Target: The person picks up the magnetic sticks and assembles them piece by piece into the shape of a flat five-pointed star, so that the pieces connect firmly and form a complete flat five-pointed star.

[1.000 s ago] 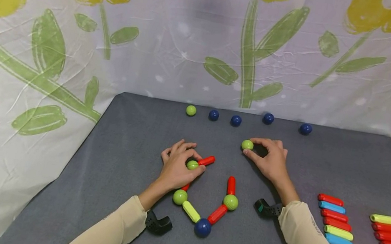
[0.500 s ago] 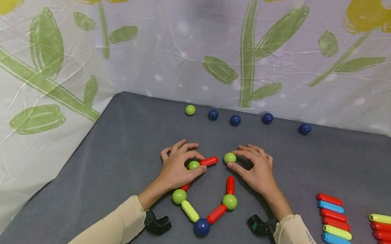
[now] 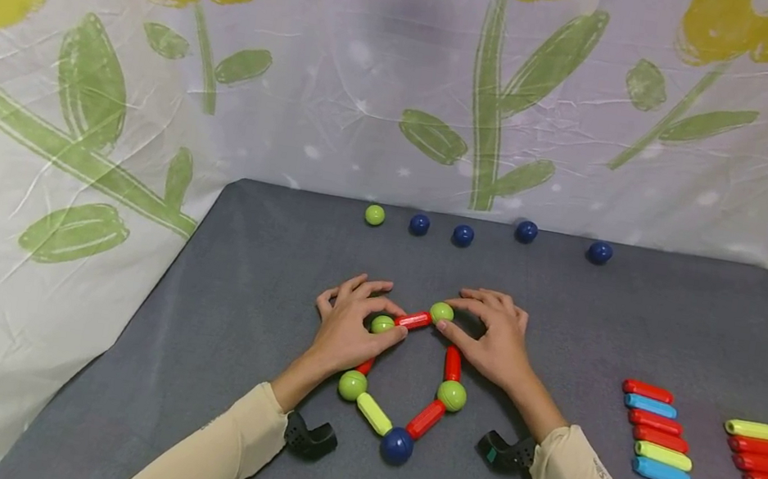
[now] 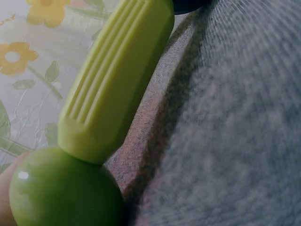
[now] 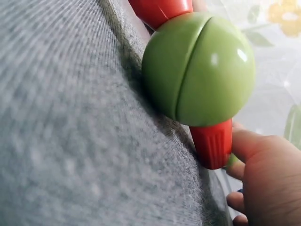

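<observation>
In the head view, my left hand (image 3: 349, 332) holds a green ball (image 3: 382, 324) between thumb and fingers. A red rod (image 3: 413, 320) runs from that ball to a second green ball (image 3: 442, 312), which my right hand (image 3: 492, 334) pinches. The rod's end meets this ball. Below, a yellow-green rod (image 3: 374, 414) links another green ball (image 3: 352, 385) to a larger-looking blue ball (image 3: 397, 446). From there a red rod (image 3: 426, 420) reaches a green ball (image 3: 452, 396), big in the right wrist view, with an upper red rod (image 3: 453, 363) whose far end is free.
Along the back edge of the grey table (image 3: 262, 254) lie a loose green ball (image 3: 374, 215) and several blue balls (image 3: 462, 235). Two columns of rods, one with a blue rod (image 3: 662, 472) and one with a yellow-green rod (image 3: 753, 430), lie at right.
My right hand has carried its green ball left and toward me until it meets the red rod's end. My left hand has stayed nearly still on its ball.
</observation>
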A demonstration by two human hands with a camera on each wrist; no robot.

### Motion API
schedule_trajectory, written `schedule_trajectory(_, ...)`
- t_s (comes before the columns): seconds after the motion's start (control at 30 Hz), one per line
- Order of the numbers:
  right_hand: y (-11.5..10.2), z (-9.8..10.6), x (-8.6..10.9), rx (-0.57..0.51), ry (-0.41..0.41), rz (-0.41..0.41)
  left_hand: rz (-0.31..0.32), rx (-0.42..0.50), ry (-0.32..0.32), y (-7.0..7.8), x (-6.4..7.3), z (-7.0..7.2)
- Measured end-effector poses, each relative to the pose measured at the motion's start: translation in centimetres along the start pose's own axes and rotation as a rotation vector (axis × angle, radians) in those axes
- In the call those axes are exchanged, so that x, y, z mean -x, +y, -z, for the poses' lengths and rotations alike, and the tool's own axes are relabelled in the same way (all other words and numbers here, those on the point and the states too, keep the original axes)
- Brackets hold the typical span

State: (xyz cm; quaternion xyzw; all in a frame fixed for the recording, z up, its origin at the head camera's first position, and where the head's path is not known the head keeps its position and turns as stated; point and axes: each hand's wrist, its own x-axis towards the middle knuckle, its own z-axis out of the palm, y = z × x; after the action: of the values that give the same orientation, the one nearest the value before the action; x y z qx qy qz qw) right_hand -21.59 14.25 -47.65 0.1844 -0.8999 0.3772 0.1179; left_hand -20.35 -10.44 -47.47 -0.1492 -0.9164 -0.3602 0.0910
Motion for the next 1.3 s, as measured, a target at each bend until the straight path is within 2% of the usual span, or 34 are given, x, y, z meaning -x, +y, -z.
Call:
schedule_trajectory(0.13,-0.2,0.2,0.5,-0.049,0.054,-0.058,0.047,0.007,0.026,0.0,0.1,-0.1)
schedule_trajectory(0.27,-0.5,0.4,1.0,-0.057,0.104,-0.071,0.096,0.01,0.105,-0.1,0.1,-0.1)
schedule_trajectory(0.37,-0.7,0.5,1.4,0.023,0.086,-0.044,0.116,0.012,0.156,-0.1,0.2,0.0)
schedule_trajectory(0.53,-1.2,0.9,1.4,0.183,0.051,-0.037,0.132,0.02,0.203,-0.1,0.2,0.3)
schedule_trajectory(0.73,-1.5,1.4,1.1,0.237,-0.001,-0.018,0.145,0.017,0.242,-0.3,0.1,0.4)
schedule_trajectory(0.83,-1.6,1.5,1.1,0.208,-0.045,-0.009,0.138,0.01,0.227,-0.3,0.1,0.4)
schedule_trajectory(1.0,-1.4,1.1,1.4,0.088,-0.089,-0.04,0.106,-0.008,0.135,-0.3,0.2,0.2)
schedule_trajectory(1.3,-1.2,0.5,1.3,-0.052,-0.028,-0.072,-0.015,-0.025,0.019,-0.2,0.3,0.2)
